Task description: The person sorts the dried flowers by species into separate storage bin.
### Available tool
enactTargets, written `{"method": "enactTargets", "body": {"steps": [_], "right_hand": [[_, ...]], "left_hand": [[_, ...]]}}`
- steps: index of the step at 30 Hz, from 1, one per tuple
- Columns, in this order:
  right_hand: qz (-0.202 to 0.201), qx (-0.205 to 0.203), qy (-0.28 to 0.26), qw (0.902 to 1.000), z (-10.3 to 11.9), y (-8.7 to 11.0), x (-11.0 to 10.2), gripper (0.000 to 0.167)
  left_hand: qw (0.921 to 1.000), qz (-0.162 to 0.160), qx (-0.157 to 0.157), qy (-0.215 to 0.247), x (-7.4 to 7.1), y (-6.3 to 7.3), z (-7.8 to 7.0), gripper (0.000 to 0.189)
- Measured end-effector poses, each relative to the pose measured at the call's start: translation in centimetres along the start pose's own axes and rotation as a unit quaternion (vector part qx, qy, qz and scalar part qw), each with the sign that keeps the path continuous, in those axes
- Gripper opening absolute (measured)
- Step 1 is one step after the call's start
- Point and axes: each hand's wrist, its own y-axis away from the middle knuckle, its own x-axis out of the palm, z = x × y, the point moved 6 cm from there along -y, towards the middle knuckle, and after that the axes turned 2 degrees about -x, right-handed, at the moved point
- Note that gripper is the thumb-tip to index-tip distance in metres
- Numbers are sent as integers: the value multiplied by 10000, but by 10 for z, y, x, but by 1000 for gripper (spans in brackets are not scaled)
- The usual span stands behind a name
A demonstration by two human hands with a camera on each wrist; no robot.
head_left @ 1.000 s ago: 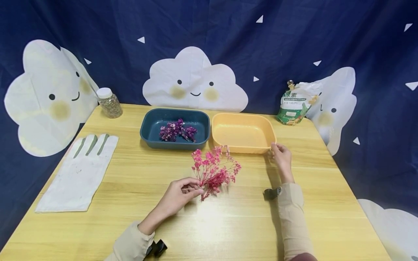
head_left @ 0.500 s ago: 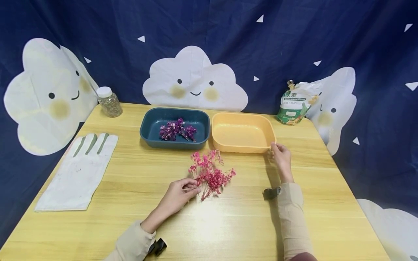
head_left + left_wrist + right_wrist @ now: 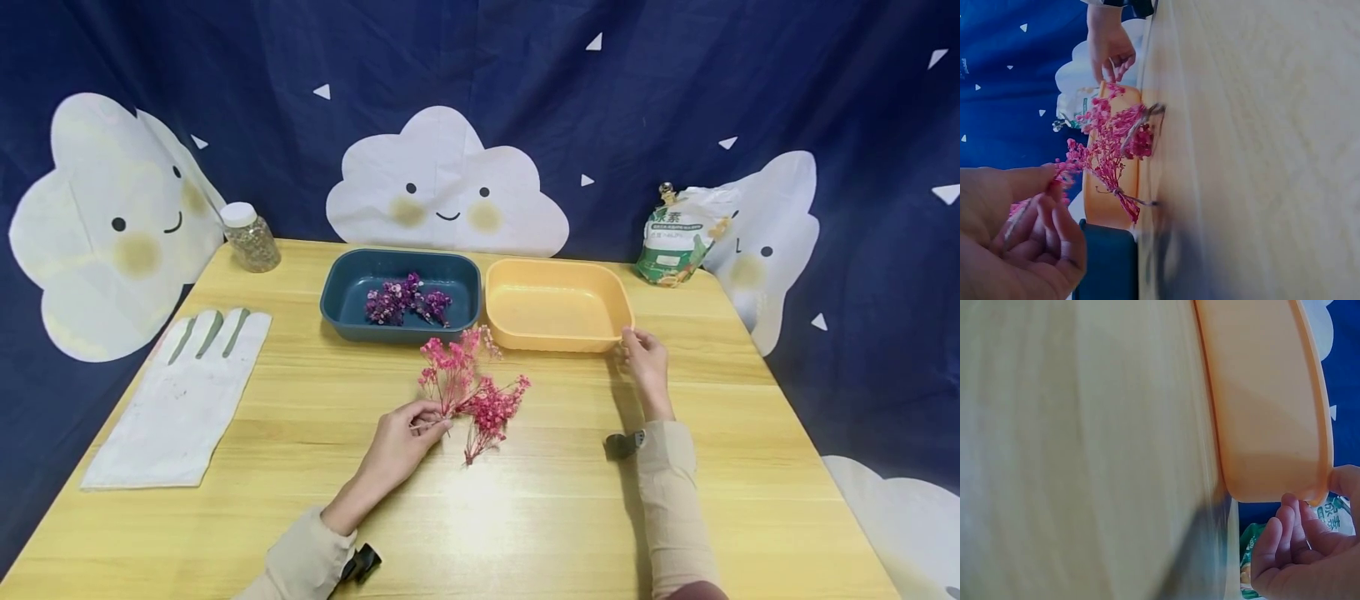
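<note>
In the head view my left hand (image 3: 401, 442) pinches the stem of a pink dried flower sprig (image 3: 450, 367) between thumb and fingers. Another pink bunch (image 3: 491, 410) sits just to the right, its stems pointing down. Whether the two are joined or only tangled, I cannot tell. The left wrist view shows thin twine (image 3: 1116, 191) tied round the stems of the pink flowers. My right hand (image 3: 647, 367) holds the right front corner of a yellow-orange tub (image 3: 555, 342), thumb and fingers at the rim, as the right wrist view also shows.
Left of the yellow tub stands a dark blue tub (image 3: 401, 335) with purple dried flowers (image 3: 397, 300) inside. A white glove (image 3: 176, 400) lies at left. A capped jar (image 3: 253, 242) and a green-white bag (image 3: 675, 242) stand at the back corners.
My left hand has moved slightly left with the pink sprig. The two pink clusters have spread apart somewhat. My right hand stays on the yellow tub's corner.
</note>
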Motion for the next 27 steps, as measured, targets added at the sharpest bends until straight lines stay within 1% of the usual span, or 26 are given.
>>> {"method": "enactTargets", "body": {"steps": [3, 6, 11, 14, 17, 19, 21, 24, 27], "right_hand": [[-1, -46, -21, 10000, 1, 0, 0, 52], [27, -1, 50, 10000, 0, 0, 0, 52], [79, 69, 141, 9998, -3, -1, 0, 53], [77, 77, 126, 9999, -2, 0, 0, 53], [66, 81, 104, 9999, -1, 0, 0, 53], [55, 76, 92, 9999, -1, 0, 0, 52], [58, 59, 81, 9999, -2, -1, 0, 52], [52, -15, 25, 10000, -1, 0, 0, 52], [113, -165, -75, 9998, 0, 3, -1, 56]], "left_hand": [[9995, -98, 83, 277, -4, 2, -5, 18], [9979, -208, 179, 581, -7, 5, -10, 19], [9929, -409, 382, 1048, -11, 10, -16, 20], [9903, -536, 516, 1175, -13, 11, -19, 21], [9904, -556, 534, 1151, -12, 11, -19, 20], [9922, -463, 436, 1074, -10, 11, -17, 20], [9949, -306, 277, 919, -7, 11, -15, 20], [9976, 35, 14, 689, -1, 11, -12, 21], [9978, 346, -72, 566, 4, 11, -11, 23]]}}
